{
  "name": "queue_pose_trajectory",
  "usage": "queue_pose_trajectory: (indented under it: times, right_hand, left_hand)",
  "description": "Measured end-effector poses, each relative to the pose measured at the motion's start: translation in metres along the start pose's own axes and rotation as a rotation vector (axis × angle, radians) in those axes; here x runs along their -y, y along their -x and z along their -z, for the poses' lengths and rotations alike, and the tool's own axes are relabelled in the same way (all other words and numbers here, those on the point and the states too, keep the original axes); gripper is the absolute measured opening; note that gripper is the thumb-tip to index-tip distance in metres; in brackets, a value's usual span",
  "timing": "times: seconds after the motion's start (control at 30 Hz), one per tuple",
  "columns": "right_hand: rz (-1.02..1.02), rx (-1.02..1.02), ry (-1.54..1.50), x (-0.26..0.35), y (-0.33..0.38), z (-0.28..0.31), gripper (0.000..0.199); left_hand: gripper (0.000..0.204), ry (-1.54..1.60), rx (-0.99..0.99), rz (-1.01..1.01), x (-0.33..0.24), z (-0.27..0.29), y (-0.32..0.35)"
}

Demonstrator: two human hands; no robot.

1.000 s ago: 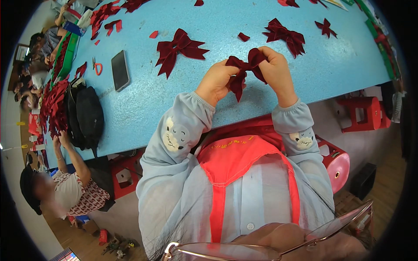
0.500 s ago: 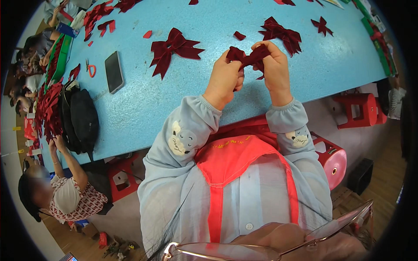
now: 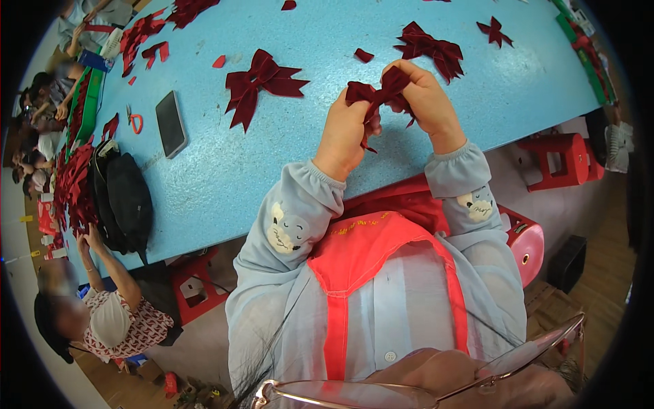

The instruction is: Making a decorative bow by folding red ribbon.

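Observation:
Between both hands, just above the near part of the blue table [image 3: 225, 198], I hold a dark red velvet bow [image 3: 377, 95]. My left hand [image 3: 344, 133] grips its left loop and lower part, the fingers curled behind the fabric. My right hand [image 3: 428, 102] pinches the right loop, thumb and fingers closed on it. Ribbon tails hang below the knot, partly hidden by the hands. Another velvet bow [image 3: 260, 85] lies flat to the left, and a further bow [image 3: 432, 49] rests just beyond my right hand.
A phone [image 3: 171, 124], red-handled scissors [image 3: 135, 121] and a black pouch [image 3: 129, 201] lie on the left. Red ribbon [image 3: 76, 180] is heaped beside the pouch, where a seated person [image 3: 116, 307] works. Red stools [image 3: 555, 161] stand at the right below the table edge.
My right hand has turned and shifted slightly outward, tilting the bow so its right loop points up. The left hand has moved a little down and left. The whole view has shifted slightly.

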State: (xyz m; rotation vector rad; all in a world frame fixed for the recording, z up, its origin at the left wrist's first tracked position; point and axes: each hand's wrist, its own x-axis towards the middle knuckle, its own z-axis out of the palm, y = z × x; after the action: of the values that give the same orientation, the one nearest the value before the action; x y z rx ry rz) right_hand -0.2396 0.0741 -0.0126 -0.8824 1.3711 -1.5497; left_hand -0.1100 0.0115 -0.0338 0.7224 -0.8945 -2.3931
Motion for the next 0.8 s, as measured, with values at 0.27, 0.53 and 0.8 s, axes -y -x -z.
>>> queue_pose_trajectory:
  times: [0.27, 0.53, 0.8]
  right_hand:
    - [0.257, -0.191, 0.168, -0.013, 0.009, -0.012, 0.011]
    - [0.476, -0.482, -0.116, -0.013, 0.02, -0.038, 0.012]
    - [0.449, -0.412, 0.042, -0.005, 0.02, -0.033, 0.011]
  left_hand:
    - [0.011, -0.039, -0.091, -0.157, 0.001, -0.013, 0.003]
    - [0.012, -0.016, -0.01, -0.319, 0.0, -0.025, 0.018]
    - [0.02, -0.058, 0.059, -0.303, -0.003, -0.017, 0.014]
